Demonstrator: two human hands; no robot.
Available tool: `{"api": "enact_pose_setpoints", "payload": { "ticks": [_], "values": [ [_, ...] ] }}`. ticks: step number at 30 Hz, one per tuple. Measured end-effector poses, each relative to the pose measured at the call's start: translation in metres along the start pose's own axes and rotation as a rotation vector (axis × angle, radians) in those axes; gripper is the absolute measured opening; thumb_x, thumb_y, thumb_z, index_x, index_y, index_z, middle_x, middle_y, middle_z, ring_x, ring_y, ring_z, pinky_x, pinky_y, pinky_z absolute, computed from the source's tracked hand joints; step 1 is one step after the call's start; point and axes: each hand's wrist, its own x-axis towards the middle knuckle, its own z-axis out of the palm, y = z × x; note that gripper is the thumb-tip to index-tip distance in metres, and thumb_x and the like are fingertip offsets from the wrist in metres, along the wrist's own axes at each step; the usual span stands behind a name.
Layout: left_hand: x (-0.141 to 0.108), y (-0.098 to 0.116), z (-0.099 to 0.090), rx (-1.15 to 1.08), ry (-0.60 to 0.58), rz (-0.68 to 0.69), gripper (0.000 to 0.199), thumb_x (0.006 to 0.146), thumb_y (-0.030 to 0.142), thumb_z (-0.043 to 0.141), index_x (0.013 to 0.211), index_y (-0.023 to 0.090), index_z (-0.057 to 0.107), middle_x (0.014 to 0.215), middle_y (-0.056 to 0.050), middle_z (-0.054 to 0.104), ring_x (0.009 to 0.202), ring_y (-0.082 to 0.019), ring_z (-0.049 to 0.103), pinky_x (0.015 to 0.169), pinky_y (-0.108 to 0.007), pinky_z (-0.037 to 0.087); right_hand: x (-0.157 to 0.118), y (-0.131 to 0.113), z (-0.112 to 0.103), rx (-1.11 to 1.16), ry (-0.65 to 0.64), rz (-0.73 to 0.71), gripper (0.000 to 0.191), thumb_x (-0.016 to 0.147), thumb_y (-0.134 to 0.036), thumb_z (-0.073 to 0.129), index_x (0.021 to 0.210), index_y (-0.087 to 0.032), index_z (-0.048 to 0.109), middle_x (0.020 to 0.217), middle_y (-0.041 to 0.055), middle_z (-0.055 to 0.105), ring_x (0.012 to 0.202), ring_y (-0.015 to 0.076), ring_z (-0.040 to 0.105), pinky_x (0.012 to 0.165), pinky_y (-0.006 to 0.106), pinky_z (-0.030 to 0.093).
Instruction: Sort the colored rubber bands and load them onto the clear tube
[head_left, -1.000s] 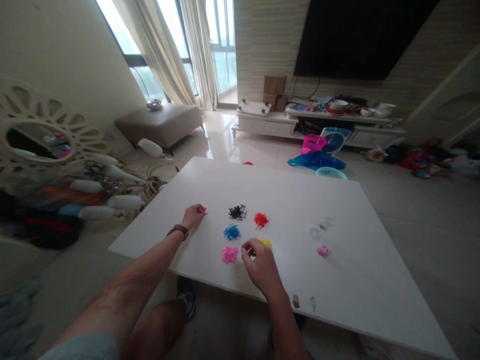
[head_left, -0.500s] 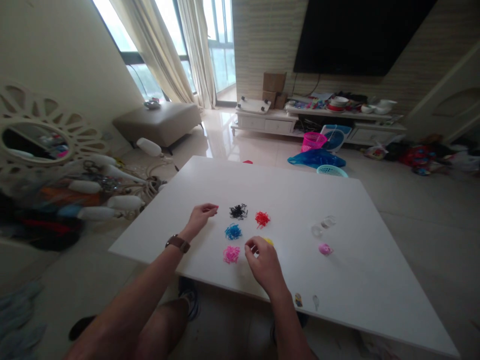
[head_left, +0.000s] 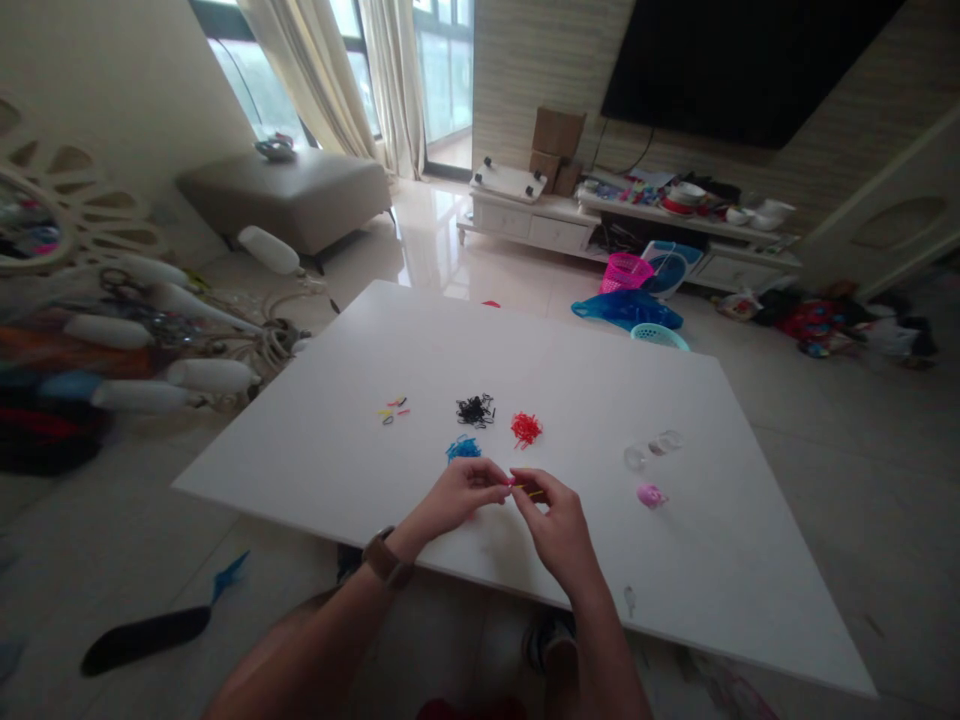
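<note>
My left hand [head_left: 469,492] and my right hand [head_left: 553,512] meet above the near part of the white table [head_left: 300,440]. Yellow rubber bands [head_left: 531,491] show at my right fingers, which are closed in a pinch. The fingertips of my left hand are pressed together against a tiny pink spot beside them; what it is I cannot make out. Just beyond lie heaps of blue rubber bands [head_left: 463,449], black rubber bands [head_left: 475,411] and red rubber bands [head_left: 526,430]. Several loose bands [head_left: 394,410] of mixed colours lie farther left. My hands mostly cover the pink heap.
To the right stand clear round containers [head_left: 634,458] and a small pink object [head_left: 652,496]. A small clear piece [head_left: 629,600] lies by the near edge. Past the table are baskets [head_left: 660,336] and a blue bag [head_left: 628,310]; lamp arms [head_left: 214,375] crowd the left side.
My left hand has moved right and nearer to meet my right hand, uncovering the loose bands at left. Yellow bands now show at my right fingers. The view has shifted slightly.
</note>
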Motion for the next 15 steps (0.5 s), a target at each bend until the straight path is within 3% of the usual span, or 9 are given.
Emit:
{"api": "enact_pose_setpoints", "payload": {
  "ticks": [8, 15],
  "values": [
    [-0.001, 0.011, -0.01, 0.022, -0.011, 0.049, 0.023, 0.077, 0.033, 0.08, 0.083, 0.013, 0.073, 0.079, -0.006, 0.073, 0.077, -0.016, 0.067, 0.074, -0.027, 0.052, 0.004, -0.007, 0.008, 0.034, 0.027, 0.011, 0.016, 0.088, -0.034, 0.066, 0.088, -0.02, 0.074, 0.084, 0.0052, 0.075, 0.08, 0.0209, 0.07, 0.077, 0.033, 0.055],
    [0.006, 0.013, -0.015, -0.166, 0.08, 0.048, 0.027, 0.078, 0.036, 0.079, 0.082, 0.012, 0.067, 0.074, -0.004, 0.07, 0.069, -0.014, 0.065, 0.071, -0.027, 0.051, 0.01, -0.005, 0.02, 0.12, 0.156, 0.038, 0.016, 0.085, -0.035, 0.069, 0.086, -0.019, 0.071, 0.079, 0.0038, 0.073, 0.076, 0.0199, 0.069, 0.073, 0.032, 0.054]
  ]
}}
